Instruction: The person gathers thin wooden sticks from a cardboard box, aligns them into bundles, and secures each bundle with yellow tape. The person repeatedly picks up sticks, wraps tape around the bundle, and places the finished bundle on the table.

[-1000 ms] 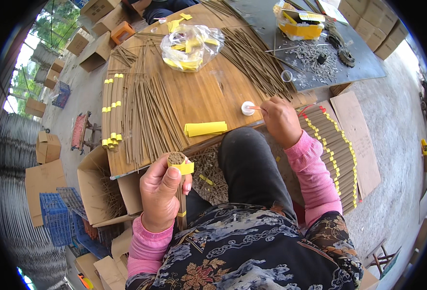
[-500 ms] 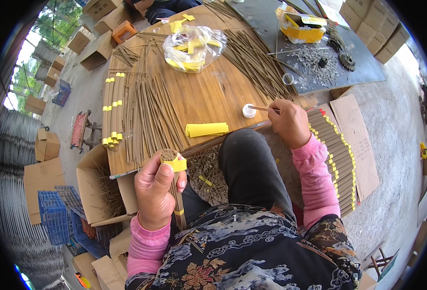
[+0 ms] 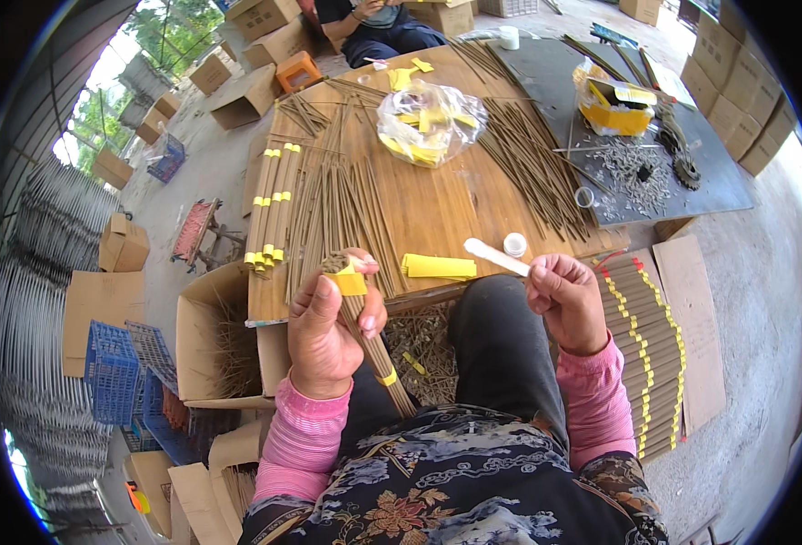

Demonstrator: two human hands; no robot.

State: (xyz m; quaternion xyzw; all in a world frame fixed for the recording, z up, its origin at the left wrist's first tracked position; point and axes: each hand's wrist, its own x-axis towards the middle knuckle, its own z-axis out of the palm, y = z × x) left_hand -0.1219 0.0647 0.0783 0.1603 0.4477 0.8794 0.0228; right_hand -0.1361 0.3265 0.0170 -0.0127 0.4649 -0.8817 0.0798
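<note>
My left hand point(image 3: 323, 341) is closed round a bundle of brown incense sticks point(image 3: 398, 398), held at a slant above my lap. A yellow paper band point(image 3: 350, 283) wraps its upper end, and a second yellow band sits lower down. Between the thumb and fingers of my right hand point(image 3: 569, 304) is a flat wooden stick point(image 3: 499, 257) whose blade is coated white, pointing left. Close by its blade stands a small white pot point(image 3: 514, 243) at the table edge. A stack of yellow paper strips point(image 3: 439, 266) lies on the wooden table point(image 3: 433, 200) between my hands.
Loose incense sticks point(image 3: 351, 209) and several banded bundles point(image 3: 269, 209) lie on the table's left. Behind is a plastic bag point(image 3: 428, 123) of yellow paper. Many finished bundles point(image 3: 642, 354) lie right. An open carton point(image 3: 224, 336) stands left. Another person point(image 3: 378, 27) sits across the table.
My right hand has drawn the flat stick away from the white pot, and its white-coated blade now shows. The whole view has shifted, with the table further right and lower.
</note>
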